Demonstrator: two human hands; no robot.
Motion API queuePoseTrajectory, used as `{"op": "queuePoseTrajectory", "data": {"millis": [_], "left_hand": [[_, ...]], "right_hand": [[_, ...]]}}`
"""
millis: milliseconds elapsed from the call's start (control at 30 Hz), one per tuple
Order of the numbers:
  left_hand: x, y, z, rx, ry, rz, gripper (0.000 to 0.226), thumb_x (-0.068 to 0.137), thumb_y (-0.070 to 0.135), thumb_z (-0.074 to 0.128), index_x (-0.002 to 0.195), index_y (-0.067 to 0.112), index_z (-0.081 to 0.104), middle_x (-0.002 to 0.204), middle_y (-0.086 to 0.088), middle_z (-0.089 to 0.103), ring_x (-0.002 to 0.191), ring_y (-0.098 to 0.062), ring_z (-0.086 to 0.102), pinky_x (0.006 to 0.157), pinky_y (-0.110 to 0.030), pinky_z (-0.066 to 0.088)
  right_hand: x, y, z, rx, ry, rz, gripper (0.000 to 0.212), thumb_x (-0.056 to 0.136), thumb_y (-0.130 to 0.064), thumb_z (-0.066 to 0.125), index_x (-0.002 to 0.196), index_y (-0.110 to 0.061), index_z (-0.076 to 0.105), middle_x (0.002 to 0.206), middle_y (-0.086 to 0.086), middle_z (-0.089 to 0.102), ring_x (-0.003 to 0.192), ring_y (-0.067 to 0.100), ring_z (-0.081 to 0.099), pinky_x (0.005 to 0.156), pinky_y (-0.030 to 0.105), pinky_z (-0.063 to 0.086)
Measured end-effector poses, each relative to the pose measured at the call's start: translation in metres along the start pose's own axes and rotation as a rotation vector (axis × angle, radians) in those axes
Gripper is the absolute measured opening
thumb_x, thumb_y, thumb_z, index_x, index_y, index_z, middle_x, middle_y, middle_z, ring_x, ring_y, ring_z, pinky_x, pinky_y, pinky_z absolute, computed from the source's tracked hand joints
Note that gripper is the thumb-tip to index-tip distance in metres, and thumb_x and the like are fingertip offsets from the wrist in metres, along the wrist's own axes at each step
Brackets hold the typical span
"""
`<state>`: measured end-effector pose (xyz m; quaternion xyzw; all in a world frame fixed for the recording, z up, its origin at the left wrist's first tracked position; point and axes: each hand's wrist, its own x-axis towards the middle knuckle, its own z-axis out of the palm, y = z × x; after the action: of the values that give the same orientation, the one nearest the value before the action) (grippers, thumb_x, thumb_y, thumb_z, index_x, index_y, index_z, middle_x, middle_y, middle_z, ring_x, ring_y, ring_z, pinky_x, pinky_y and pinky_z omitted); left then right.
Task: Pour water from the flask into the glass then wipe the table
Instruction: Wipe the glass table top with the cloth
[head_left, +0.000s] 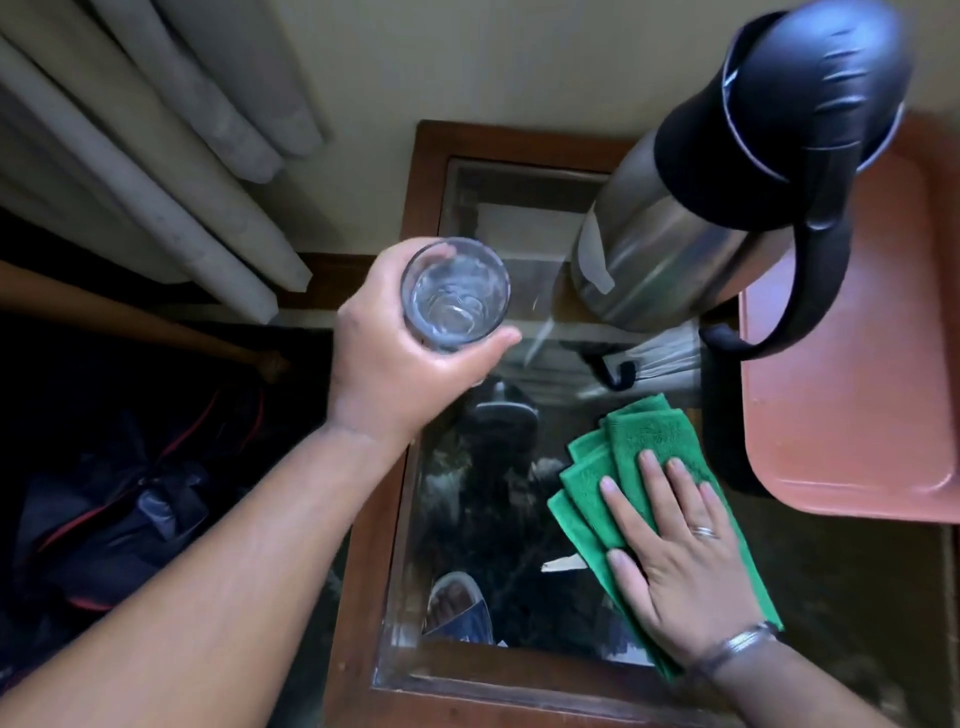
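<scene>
With the left hand gripping the filled glass above the counter's far-left corner, wiping appears underway: the right hand, flat and open, presses the green cloth near the right edge, needing sweeping strokes next.

Dim, soft indoor light; glass tabletop mirrors the room with mild glare, flask top motion-blurred, left floor in deep shadow, wide-angle bending at edges.

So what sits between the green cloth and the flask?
Nothing: in the head view, only bare glass tabletop separates the green cloth from the flask.
</scene>
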<state>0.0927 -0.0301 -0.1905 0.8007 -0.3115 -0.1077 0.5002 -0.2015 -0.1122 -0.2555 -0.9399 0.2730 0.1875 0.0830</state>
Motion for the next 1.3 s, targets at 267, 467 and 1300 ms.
{"op": "queuePoseTrajectory", "data": {"millis": [267, 467, 1300], "left_hand": [[0.046, -0.012, 0.045, 0.034, -0.054, 0.015, 0.08, 0.06, 0.049, 0.093, 0.124, 0.013, 0.061, 0.116, 0.006, 0.066, 0.11, -0.011, 0.064, 0.096, -0.02, 0.051], [0.049, -0.015, 0.052, 0.055, -0.026, -0.014, 0.085, 0.061, 0.055, 0.09, 0.128, 0.016, 0.058, 0.12, 0.007, 0.066, 0.114, -0.008, 0.062, 0.098, -0.022, 0.051], [-0.115, -0.051, 0.005, 0.921, -0.741, -0.05, 0.143, 0.061, 0.099, 0.034, 0.158, 0.002, -0.007, 0.167, -0.02, -0.013, 0.155, -0.035, -0.009, 0.126, -0.055, 0.004]], "right_hand": [[0.0, -0.001, 0.003, 0.003, 0.04, 0.004, 0.066, 0.079, -0.048, 0.045, 0.142, -0.031, 0.039, 0.154, 0.011, 0.032, 0.139, 0.035, 0.031, 0.112, 0.05, 0.021], [0.0, -0.004, 0.005, 0.009, 0.07, 0.016, 0.067, 0.079, -0.047, 0.045, 0.143, -0.03, 0.038, 0.155, 0.012, 0.029, 0.14, 0.036, 0.03, 0.113, 0.051, 0.022], [0.065, -0.075, -0.016, 0.186, 0.141, 0.292, 0.064, 0.088, -0.04, 0.041, 0.149, -0.027, 0.029, 0.16, 0.014, 0.021, 0.147, 0.038, 0.018, 0.116, 0.049, 0.008]]}}
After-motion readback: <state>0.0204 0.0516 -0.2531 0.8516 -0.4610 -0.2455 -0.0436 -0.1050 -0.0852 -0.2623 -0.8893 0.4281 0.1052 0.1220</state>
